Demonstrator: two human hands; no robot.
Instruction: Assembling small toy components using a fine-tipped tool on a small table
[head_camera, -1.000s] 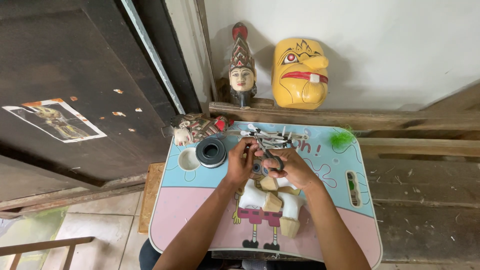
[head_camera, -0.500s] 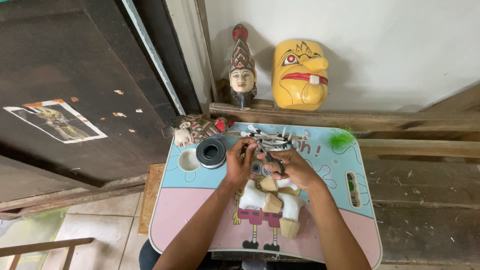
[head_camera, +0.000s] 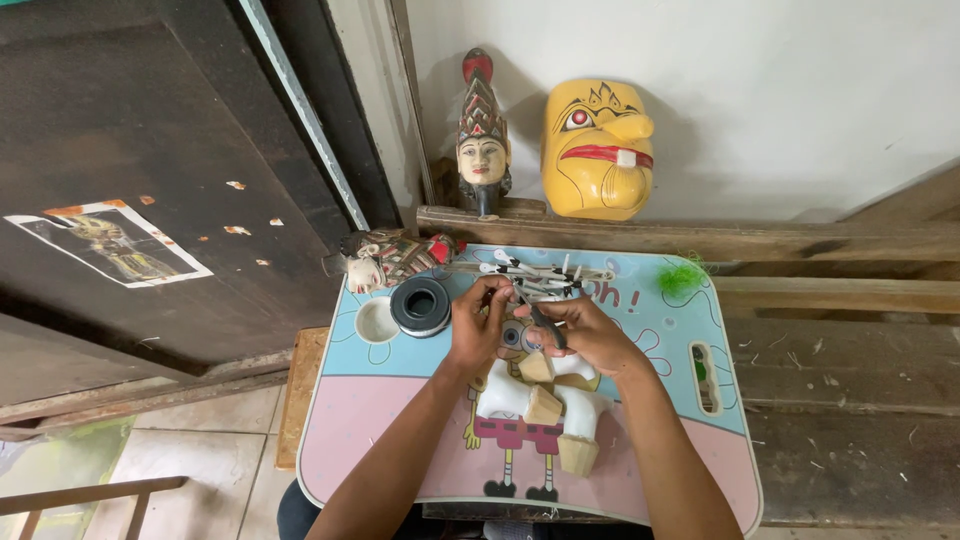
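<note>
My left hand (head_camera: 478, 325) pinched a thin string over the pastel cartoon-printed counter (head_camera: 380, 400), and my right hand (head_camera: 585, 335) gripped a dark slim tool (head_camera: 545, 322). Pale wooden blocks (head_camera: 545, 405) lay just near of both.

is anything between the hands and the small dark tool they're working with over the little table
Nothing visible. The right hand already grips the small dark tool, and the left hand sits right beside it with its fingertips meeting at the tool's upper end. The wooden puppet pieces lie below the hands, nearer the person, not between them.
</note>
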